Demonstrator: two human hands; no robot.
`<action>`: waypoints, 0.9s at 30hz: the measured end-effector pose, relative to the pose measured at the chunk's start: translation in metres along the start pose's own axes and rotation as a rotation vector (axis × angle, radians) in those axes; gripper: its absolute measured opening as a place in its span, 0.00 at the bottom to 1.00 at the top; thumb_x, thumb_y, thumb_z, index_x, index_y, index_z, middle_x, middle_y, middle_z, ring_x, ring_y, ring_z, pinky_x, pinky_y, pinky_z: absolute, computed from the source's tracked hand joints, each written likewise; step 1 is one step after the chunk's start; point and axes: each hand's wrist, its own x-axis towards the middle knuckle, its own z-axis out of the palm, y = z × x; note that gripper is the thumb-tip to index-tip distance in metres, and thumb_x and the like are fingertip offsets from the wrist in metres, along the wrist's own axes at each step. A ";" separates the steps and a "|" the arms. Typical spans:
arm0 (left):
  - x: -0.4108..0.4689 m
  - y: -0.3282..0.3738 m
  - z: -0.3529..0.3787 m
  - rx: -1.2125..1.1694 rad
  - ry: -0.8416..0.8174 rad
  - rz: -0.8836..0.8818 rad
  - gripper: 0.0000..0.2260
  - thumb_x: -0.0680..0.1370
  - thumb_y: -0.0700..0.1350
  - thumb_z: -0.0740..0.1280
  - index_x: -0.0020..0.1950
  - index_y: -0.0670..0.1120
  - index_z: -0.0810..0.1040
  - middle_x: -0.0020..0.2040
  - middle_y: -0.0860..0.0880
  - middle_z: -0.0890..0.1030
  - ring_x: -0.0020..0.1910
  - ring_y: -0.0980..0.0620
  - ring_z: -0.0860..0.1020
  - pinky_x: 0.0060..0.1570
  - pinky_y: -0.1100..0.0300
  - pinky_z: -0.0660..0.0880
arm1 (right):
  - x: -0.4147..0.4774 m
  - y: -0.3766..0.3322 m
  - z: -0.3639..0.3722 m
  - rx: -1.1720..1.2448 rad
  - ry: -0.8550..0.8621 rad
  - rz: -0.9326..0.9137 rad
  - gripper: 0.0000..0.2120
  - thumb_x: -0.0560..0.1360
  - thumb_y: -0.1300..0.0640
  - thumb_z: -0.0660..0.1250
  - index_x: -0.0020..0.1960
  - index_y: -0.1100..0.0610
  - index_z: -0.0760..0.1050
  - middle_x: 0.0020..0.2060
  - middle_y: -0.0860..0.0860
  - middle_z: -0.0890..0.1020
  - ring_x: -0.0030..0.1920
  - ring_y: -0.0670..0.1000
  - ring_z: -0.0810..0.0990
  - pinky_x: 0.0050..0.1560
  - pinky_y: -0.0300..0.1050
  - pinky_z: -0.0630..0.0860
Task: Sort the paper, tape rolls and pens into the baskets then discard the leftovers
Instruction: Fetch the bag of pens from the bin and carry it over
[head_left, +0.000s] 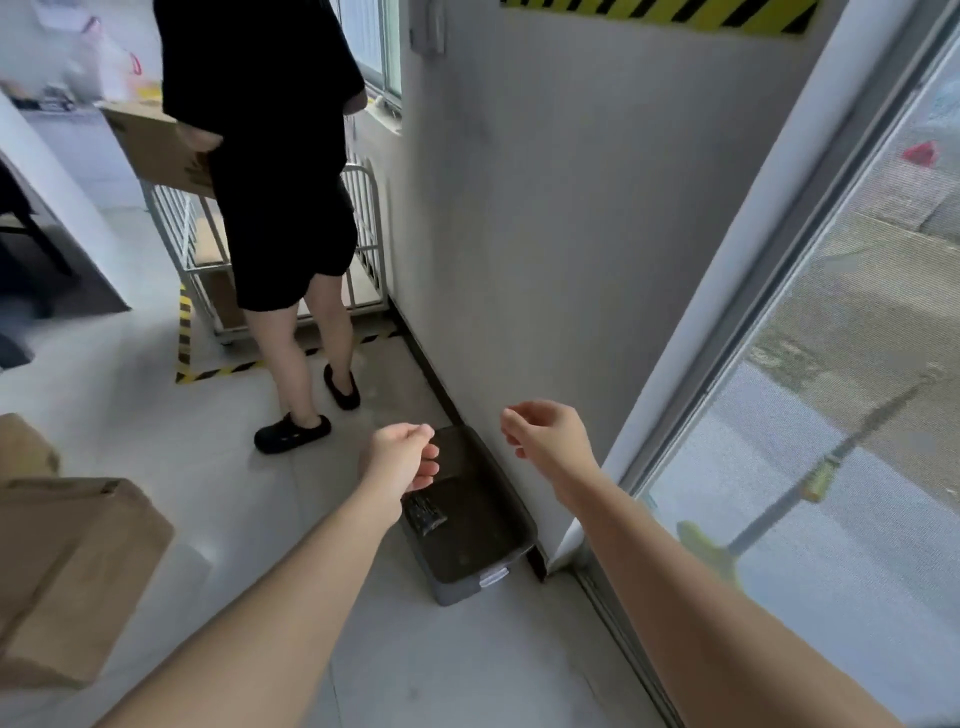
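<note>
Both hands hover over a dark bin (470, 514) on the floor by the wall. The left hand (402, 460) and right hand (545, 441) are loosely curled, each grip holding nothing.

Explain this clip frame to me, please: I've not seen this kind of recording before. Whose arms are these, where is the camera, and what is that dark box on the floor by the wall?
There is no robot here. The single picture comes from a wide-angle camera worn on a person's head, looking forward and down, so the two bare arms reaching in from below are the wearer's own. The left hand and the right hand hang over a dark bin that stands on the floor against the grey wall, beside a glass door. Both hands are loosely curled, and I can see nothing held in either. Something small and dark lies inside the bin, too blurred to name. A second person in black clothes stands ahead with their back turned, next to a metal cart. Brown cardboard boxes sit at lower left.
</note>
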 end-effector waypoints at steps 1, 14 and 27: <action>0.015 0.004 0.001 0.000 -0.001 -0.008 0.06 0.80 0.42 0.62 0.50 0.42 0.77 0.36 0.47 0.77 0.30 0.51 0.75 0.32 0.59 0.75 | 0.014 -0.001 0.004 -0.005 0.005 0.005 0.05 0.75 0.52 0.68 0.44 0.52 0.82 0.38 0.49 0.84 0.41 0.51 0.82 0.48 0.51 0.81; 0.179 0.001 0.030 -0.008 0.052 -0.168 0.05 0.80 0.42 0.63 0.50 0.42 0.77 0.36 0.46 0.78 0.31 0.49 0.76 0.34 0.58 0.77 | 0.186 0.029 0.060 -0.047 -0.084 0.125 0.07 0.74 0.54 0.68 0.37 0.49 0.79 0.31 0.45 0.80 0.37 0.49 0.78 0.49 0.52 0.79; 0.358 -0.040 0.088 -0.155 0.179 -0.386 0.12 0.80 0.36 0.60 0.37 0.45 0.70 0.32 0.46 0.68 0.29 0.50 0.65 0.28 0.64 0.68 | 0.376 0.120 0.138 -0.146 -0.314 0.216 0.11 0.75 0.53 0.67 0.51 0.58 0.82 0.40 0.49 0.81 0.44 0.50 0.79 0.56 0.55 0.79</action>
